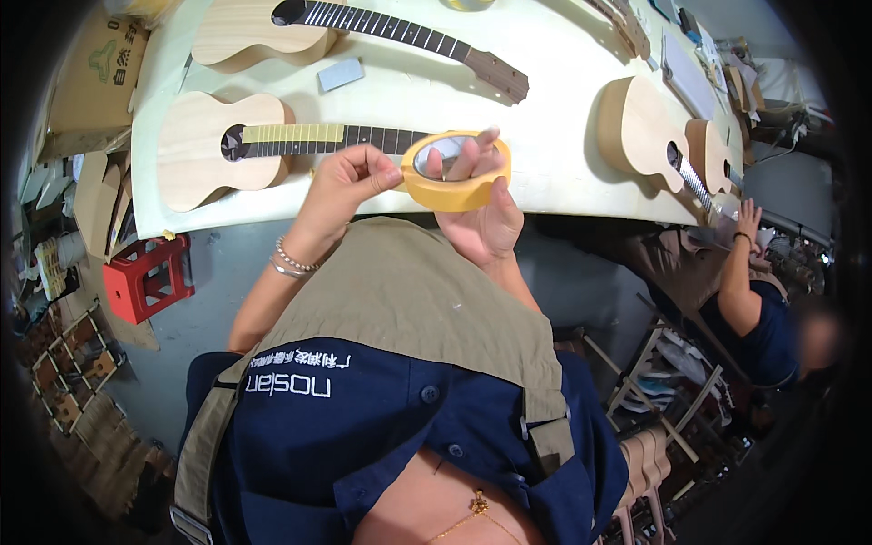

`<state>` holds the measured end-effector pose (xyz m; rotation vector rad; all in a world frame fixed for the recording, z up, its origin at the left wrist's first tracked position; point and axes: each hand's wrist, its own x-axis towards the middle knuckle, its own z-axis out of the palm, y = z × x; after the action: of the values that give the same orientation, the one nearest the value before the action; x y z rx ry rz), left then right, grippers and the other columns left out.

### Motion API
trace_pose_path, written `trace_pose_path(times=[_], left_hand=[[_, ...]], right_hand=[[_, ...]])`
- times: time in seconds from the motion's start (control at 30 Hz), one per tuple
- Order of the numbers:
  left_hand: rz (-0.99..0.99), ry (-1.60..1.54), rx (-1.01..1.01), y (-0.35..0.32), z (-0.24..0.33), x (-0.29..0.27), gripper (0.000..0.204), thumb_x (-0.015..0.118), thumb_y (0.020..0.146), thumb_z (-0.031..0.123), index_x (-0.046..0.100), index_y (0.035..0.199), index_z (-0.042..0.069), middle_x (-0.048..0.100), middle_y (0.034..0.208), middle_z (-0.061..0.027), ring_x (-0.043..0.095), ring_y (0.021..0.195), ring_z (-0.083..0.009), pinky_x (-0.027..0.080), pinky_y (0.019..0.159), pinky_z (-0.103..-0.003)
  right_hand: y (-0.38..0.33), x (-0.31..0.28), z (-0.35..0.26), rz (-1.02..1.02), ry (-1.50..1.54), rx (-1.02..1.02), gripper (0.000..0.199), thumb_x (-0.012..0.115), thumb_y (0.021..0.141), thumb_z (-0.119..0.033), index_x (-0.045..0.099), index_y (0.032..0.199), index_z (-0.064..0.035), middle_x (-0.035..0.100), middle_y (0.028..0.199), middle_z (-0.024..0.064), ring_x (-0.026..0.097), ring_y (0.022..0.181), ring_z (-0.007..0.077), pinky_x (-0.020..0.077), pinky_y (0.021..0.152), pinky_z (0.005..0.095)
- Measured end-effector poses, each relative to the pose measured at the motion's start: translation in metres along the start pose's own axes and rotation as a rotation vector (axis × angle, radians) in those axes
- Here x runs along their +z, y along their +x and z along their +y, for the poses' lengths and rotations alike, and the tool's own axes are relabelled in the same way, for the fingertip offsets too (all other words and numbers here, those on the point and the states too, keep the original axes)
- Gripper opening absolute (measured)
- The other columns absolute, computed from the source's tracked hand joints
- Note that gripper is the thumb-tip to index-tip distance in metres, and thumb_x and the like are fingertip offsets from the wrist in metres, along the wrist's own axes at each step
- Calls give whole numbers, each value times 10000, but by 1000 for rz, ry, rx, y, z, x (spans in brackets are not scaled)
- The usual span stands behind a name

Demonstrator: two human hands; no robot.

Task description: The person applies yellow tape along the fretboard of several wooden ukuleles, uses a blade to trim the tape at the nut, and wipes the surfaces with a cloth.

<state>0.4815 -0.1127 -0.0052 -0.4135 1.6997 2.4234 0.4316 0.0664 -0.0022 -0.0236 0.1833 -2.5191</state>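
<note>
A wide roll of yellow masking tape (454,193) is held up over the table's near edge. Fingers of my right hand (486,222) pass through its ring, with the thumb against the outer side. My left hand (350,186) pinches the tape at the roll's left side. Just beyond my hands lies an unfinished small guitar (195,159) of pale wood, its neck pointing right. Yellow tape strips (295,133) cover part of its dark fretboard, starting near the sound hole. The roll and my right hand hide the neck's far end.
Behind it on the white table (545,136) lie another unfinished guitar (263,36) and a grey rectangular block (341,74). More guitars (636,127) lie at the right, near a co-worker's hand (748,221). A red stool (150,277) stands at the left, below the table edge.
</note>
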Motion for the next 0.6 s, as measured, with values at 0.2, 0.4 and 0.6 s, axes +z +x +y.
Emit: trace_pose_path(times=[0.2, 0.4, 0.6], left_hand=[[364, 466, 184, -4, -13, -38, 94, 700, 801, 67, 643, 777, -3, 635, 728, -10, 547, 668, -57, 455, 651, -202], [615, 1284, 387, 27, -24, -77, 202, 751, 743, 256, 685, 768, 66, 570, 852, -53, 523, 852, -185, 420, 778, -328], [594, 1161, 195, 42, -35, -104, 195, 761, 709, 282, 699, 734, 99, 543, 911, -71, 508, 945, -248, 396, 822, -375]], right_hand=[[-2, -44, -20, 516, 12, -394, 515, 491, 805, 126, 491, 1252, -131, 497, 1340, -25, 396, 1303, 147, 248, 1128, 441], [14, -92, -21, 369, -2144, -799, 751, 688, 800, -143, 267, 1385, 65, 697, 956, 30, 613, 1042, 199, 111, 1129, 456], [27, -101, -28, 526, -2113, -559, 911, 725, 743, -206, 173, 1389, 123, 678, 859, 61, 661, 879, 202, 430, 936, 353]])
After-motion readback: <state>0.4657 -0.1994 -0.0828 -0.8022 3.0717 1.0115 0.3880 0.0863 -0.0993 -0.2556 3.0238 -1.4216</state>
